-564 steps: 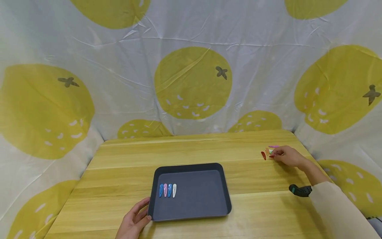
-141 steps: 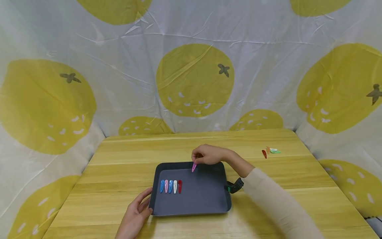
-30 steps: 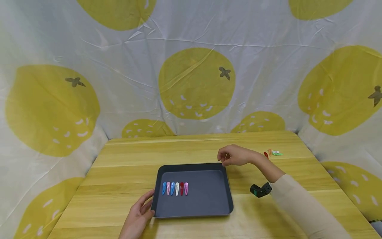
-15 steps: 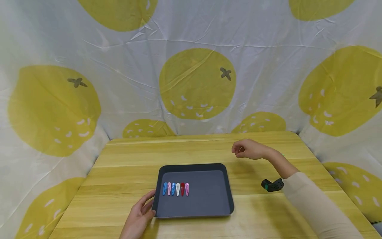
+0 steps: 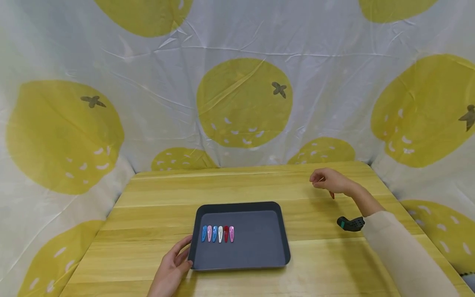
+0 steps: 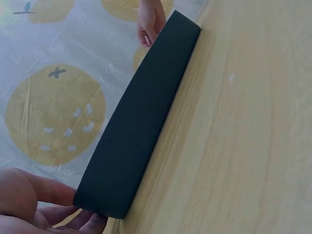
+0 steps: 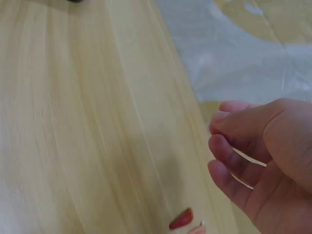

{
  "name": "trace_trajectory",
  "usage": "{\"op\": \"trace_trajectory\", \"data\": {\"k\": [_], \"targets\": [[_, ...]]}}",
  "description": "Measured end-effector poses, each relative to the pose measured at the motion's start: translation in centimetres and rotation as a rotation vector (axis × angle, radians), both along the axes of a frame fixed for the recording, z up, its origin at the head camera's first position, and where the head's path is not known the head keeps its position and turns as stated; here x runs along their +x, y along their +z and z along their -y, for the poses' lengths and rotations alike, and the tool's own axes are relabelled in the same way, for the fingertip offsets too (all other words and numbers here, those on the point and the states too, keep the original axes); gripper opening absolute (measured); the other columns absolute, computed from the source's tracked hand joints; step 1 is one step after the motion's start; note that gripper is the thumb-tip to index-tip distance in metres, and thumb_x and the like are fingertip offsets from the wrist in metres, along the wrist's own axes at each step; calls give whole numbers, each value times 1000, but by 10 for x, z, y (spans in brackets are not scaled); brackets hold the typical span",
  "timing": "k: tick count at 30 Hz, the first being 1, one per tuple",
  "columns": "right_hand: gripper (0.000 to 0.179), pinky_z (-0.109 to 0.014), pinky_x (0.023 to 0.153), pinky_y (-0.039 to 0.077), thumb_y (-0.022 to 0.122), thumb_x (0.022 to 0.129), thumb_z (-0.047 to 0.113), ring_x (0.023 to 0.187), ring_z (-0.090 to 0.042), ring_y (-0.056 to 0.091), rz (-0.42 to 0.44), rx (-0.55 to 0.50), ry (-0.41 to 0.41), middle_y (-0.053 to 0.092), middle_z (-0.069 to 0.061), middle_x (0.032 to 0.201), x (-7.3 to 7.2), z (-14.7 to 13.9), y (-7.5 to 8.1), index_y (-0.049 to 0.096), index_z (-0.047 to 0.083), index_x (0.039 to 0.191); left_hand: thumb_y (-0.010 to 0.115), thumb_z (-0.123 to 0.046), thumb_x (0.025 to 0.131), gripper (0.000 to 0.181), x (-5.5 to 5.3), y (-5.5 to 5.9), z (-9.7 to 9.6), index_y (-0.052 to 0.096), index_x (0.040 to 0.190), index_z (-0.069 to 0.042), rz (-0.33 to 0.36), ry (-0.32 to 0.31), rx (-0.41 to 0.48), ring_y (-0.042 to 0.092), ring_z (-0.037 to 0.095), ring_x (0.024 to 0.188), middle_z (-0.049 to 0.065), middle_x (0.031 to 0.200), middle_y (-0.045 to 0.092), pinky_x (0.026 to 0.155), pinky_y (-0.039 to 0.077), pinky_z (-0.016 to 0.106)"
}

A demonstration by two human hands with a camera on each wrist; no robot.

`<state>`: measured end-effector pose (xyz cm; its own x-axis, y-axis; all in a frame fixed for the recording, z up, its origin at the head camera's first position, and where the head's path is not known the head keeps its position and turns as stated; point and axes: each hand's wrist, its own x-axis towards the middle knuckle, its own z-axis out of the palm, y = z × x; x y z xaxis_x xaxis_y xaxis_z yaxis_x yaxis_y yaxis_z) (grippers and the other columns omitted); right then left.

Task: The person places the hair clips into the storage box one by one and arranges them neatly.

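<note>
Right hand (image 5: pixel 331 180), fingers loosely curved, pinching nothing, near glossy red teardrop hair clip (image 7: pixel 181 219) on wooden table (image 5: pixel 163 192); hasty pinch may scatter peach clip (image 7: pixel 197 230) beside. Left hand (image 5: pixel 170 266) grips dark-grey rectangular tray (image 5: pixel 257 243); tug could skew multicoloured clip row (image 5: pixel 220 234) inside.

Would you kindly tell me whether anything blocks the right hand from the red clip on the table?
Nothing visible does: only open air shows between the right hand and the red clip.

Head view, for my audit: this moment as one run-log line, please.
left hand: grips tray; right hand: empty; hair clips: six in tray
</note>
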<state>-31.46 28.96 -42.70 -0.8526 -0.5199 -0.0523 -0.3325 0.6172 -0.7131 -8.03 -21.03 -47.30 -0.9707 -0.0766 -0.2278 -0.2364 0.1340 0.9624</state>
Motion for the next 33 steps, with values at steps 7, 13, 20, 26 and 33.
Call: {"op": "trace_trajectory", "data": {"k": [7,13,20,26,33], "targets": [[19,-44,73,53,58,103,2,90,-34,61,-13,36,-79,64,-18,105,0,-25,-7,61,-10,118,47,21,91,67,1,1,-1,36,155,7,-7,-3,21,34,48,145,28,160,33,106,48,46],[17,-38,74,52,63,101,3,90,-28,62,-8,79,-145,66,-15,100,3,-41,-20,63,-9,113,48,21,91,66,1,1,-1,37,154,6,-5,4,15,35,49,145,28,160,33,107,46,50],[17,-32,65,49,69,99,8,80,-25,60,12,47,-188,66,-10,93,8,-48,-35,64,-6,107,47,21,91,66,1,0,-1,36,155,7,-1,7,17,34,49,145,28,161,32,108,45,51],[17,-33,66,48,72,98,15,77,-23,58,-11,80,-217,68,-6,89,7,-47,-42,67,-1,102,46,22,91,67,2,-2,-1,37,155,5,-29,0,42,35,48,144,27,160,33,107,46,51],[18,-35,68,50,71,94,10,76,-20,59,-91,159,-245,69,-5,89,5,-48,-44,71,-4,104,44,22,91,67,2,-2,-3,37,155,4,-28,8,64,34,47,145,26,161,33,110,43,52]]}}
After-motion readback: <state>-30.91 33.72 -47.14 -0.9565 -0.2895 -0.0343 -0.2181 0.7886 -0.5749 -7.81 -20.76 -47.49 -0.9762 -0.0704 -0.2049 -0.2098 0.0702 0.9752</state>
